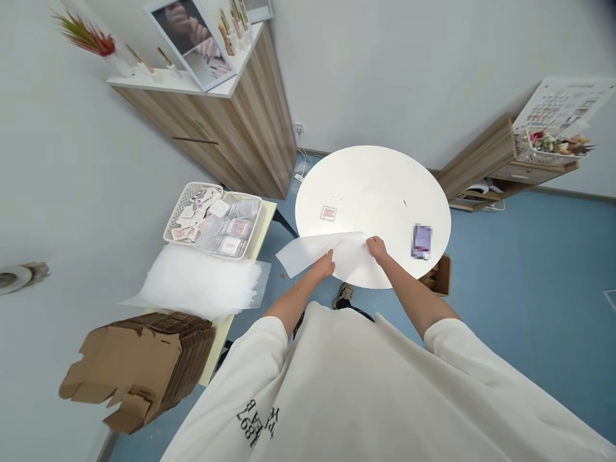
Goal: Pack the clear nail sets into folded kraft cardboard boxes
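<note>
A thin white sheet (312,250) lies across the near edge of the round white table (375,186) and overhangs it to the left. My left hand (328,264) grips the sheet's near edge with closed fingers. My right hand (376,247) pinches the sheet's right corner. A small pink-and-white packet (328,213) lies on the table just beyond the sheet. A blurred purple object (422,241) rests at the table's right edge.
To the left, a yellow side table carries a white basket (214,219) of small packets, a stack of white foam sheets (202,282) and a pile of flat cardboard boxes (139,366). Wooden cabinets stand at the back left (231,122) and right (486,160). A cardboard box (440,276) sits on the blue floor.
</note>
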Motion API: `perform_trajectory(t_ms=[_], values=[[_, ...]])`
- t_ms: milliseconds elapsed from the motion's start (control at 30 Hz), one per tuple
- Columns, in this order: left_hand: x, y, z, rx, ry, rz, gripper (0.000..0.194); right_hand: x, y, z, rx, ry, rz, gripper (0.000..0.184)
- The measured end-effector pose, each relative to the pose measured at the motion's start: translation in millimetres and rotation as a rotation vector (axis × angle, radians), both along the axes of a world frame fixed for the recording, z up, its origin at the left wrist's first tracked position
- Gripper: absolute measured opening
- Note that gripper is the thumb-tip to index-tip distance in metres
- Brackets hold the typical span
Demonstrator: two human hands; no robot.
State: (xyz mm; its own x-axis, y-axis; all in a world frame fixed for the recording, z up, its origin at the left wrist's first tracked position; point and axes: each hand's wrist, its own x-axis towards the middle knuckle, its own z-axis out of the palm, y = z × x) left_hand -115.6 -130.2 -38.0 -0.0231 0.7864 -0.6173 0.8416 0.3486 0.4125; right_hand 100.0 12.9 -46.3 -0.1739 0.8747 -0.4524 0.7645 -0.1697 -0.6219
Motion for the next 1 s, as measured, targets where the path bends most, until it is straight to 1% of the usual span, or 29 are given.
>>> perform_trajectory(t_ms=[67,100,167,233,300,333,367,467,500,567,667,767,900,1000], values=[[14,18,-5.7,-0.02,-0.004,0.016,0.063,20,10,-8.1,-0.043,-0.014,-0.053,0.031],[19,26,-8.1,-0.016,0.011,0.015,0.062,28,13,-10.7,-0.061,-0.023,-0.052,0.029],[29,39,-11.6,-0.006,0.053,-0.008,0.06,43,16,-13.1,-0.058,-0.058,0.006,0.029],[36,50,-13.4,-0.008,0.087,-0.038,0.058,53,14,-11.7,0.018,-0.128,0.057,0.033],[42,57,-13.9,-0.022,0.1,-0.06,0.056,58,9,-8.1,0.171,-0.229,0.113,0.038],[44,59,-14.0,-0.029,0.104,-0.07,0.056,59,6,-6.4,0.233,-0.247,0.18,0.038],[46,60,-14.1,-0.032,0.11,-0.079,0.056,60,2,-5.1,0.259,-0.243,0.267,0.036],[52,60,-15.2,-0.032,0.126,-0.129,0.059,60,-6,-6.3,0.219,-0.2,0.549,0.034],[53,60,-15.9,-0.033,0.128,-0.153,0.061,60,-8,-8.4,0.198,-0.197,0.615,0.036],[55,58,-17.6,-0.029,0.127,-0.2,0.063,61,-11,-13.9,0.171,-0.218,0.683,0.043],[56,59,-19.1,-0.014,0.128,-0.246,0.064,66,-12,-20.7,0.147,-0.277,0.701,0.053],[56,65,-18.4,0.025,0.131,-0.271,0.061,70,-10,-21.7,0.117,-0.298,0.695,0.056],[58,75,-16.2,0.089,0.131,-0.278,0.058,73,-11,-18.1,0.089,-0.307,0.613,0.055],[59,83,-15.0,0.112,0.12,-0.307,0.059,74,-17,-16.3,0.085,-0.37,0.551,0.055]])
